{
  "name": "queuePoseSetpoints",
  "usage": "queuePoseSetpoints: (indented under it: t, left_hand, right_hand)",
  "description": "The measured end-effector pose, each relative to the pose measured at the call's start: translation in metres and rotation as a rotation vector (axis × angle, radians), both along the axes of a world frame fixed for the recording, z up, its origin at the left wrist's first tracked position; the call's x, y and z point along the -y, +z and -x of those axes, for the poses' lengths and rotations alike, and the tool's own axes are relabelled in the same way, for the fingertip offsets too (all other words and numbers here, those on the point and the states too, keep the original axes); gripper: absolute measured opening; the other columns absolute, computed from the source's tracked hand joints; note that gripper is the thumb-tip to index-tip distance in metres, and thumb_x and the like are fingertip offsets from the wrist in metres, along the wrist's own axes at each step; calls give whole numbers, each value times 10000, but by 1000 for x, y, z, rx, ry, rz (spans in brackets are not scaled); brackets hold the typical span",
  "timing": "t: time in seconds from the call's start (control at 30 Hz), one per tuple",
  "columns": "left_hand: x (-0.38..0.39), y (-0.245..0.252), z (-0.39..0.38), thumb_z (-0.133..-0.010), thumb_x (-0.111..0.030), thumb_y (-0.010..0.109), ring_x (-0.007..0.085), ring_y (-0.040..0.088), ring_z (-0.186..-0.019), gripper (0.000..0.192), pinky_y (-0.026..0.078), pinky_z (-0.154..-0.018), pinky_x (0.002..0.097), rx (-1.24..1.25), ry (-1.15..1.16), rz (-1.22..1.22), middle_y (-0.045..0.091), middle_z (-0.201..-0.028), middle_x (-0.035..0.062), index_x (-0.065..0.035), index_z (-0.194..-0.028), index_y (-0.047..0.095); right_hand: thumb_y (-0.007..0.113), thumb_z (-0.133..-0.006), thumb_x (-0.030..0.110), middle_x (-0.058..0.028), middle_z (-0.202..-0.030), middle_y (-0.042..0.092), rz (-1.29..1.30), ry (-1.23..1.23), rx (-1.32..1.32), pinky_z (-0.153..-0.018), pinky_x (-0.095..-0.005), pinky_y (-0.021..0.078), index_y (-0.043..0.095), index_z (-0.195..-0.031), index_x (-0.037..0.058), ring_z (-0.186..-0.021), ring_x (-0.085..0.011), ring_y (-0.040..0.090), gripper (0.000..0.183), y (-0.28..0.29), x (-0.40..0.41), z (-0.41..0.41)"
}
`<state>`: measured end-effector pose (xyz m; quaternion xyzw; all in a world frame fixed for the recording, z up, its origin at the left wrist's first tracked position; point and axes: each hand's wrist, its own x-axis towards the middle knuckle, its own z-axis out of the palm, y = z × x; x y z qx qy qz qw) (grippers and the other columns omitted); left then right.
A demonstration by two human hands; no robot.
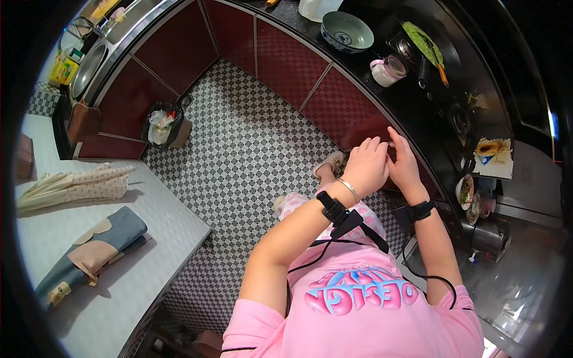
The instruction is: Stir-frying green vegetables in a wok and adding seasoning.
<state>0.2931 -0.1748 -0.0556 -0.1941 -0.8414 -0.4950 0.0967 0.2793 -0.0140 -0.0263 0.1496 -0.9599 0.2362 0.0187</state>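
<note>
My left hand point(368, 168), with a silver bangle and a black strap at its wrist, is held in front of my body with its back up. Its fingertips are by the thumb side of my right hand point(404, 166), and the two hands meet or overlap. The fingers of my right hand are stretched out and I see nothing held in them. What lies under my left fingers is hidden. Nearest to the hands are the red cabinet doors point(338, 107) and the dark counter edge. A lidded jar with white contents point(387, 71) and a blue-and-white bowl point(347, 32) stand on the counter.
A wok of chopped greens point(423, 44) with a wooden-handled utensil sits on the stove. Small dishes point(465, 191) stand at the right. A lined trash bin point(161, 127) is on the checkered floor. Folded umbrellas point(96, 250) lie on the white table point(170, 241); a sink point(89, 69) is upper left.
</note>
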Motion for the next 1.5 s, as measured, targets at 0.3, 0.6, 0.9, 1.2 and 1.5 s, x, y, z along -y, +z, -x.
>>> queuePoseSetpoints:
  t: [0.3, 0.6, 0.9, 1.2, 1.5]
  left_hand:
    - [-3, -13, -1, -798, -173, 638, 318, 580, -1059, 303, 476, -833, 439, -76, 60, -70, 603, -1068, 144, -14, -1052, 587]
    - [15, -19, -3, -784, -157, 624, 352, 583, -1087, 359, 494, -886, 455, 14, 36, -119, 612, -1140, 193, 30, -1088, 585]
    - [9, -4, 11, -786, -151, 617, 339, 591, -1048, 302, 498, -847, 458, 29, 45, -104, 613, -1075, 170, 16, -1036, 585]
    - [-56, 41, 74, -808, -145, 617, 367, 613, -1019, 318, 517, -847, 463, -26, -85, -48, 611, -1075, 174, -5, -1092, 578]
    - [-118, 93, 199, -813, -175, 692, 426, 625, -973, 498, 537, -826, 481, 60, -30, 177, 587, -1125, 248, 38, -1230, 524]
  right_hand:
    - [625, -825, -10, -188, -1299, 569, -46, 130, -165, -964, -418, 482, 425, -1466, 118, -1175, -381, 562, 683, 0, 20, 0]
    - [596, -837, -25, -181, -1292, 575, -119, 105, -87, -965, -409, 486, 458, -1443, 106, -1167, -362, 572, 635, -4, 32, -7]
    - [599, -809, -34, -189, -1292, 573, -101, 146, -103, -983, -415, 476, 456, -1429, 71, -1170, -376, 565, 645, 8, 27, 6]
    - [630, -807, -4, -184, -1284, 573, -19, 24, -109, -925, -411, 515, 474, -1419, 108, -1147, -381, 582, 641, 46, -46, 47]
    - [657, -864, 85, -156, -1278, 570, -110, -133, -252, -908, -431, 517, 486, -1409, 130, -1126, -373, 588, 573, 103, -158, 151]
